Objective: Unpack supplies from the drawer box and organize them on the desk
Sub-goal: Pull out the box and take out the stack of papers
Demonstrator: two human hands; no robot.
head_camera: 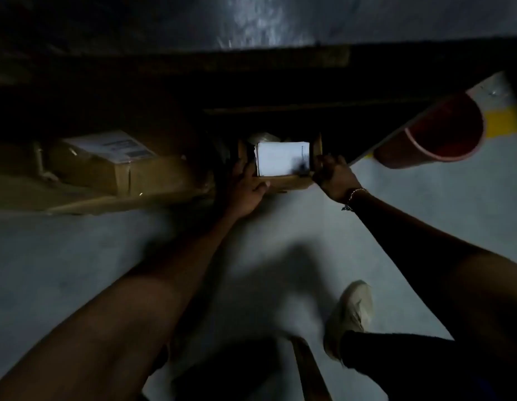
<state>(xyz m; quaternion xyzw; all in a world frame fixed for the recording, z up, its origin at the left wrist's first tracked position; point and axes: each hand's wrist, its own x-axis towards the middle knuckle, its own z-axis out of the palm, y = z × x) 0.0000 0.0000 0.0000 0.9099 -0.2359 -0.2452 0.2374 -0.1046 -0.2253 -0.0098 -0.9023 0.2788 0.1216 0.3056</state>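
A small open cardboard box [286, 183] sits on the floor under the dark desk [251, 70], with a white stack of paper [281, 158] showing inside it. My left hand [247, 188] grips the box's left side. My right hand [334, 176], a bracelet on its wrist, grips the right side. Both arms reach forward and down. What lies behind the paper in the box is hidden in shadow.
A larger cardboard box [106, 166] with a white label lies to the left on a flattened sheet of cardboard. A red bucket [436, 134] lies on its side at the right. The pale floor [425, 198] spreads below, with my shoe [349, 314] on it.
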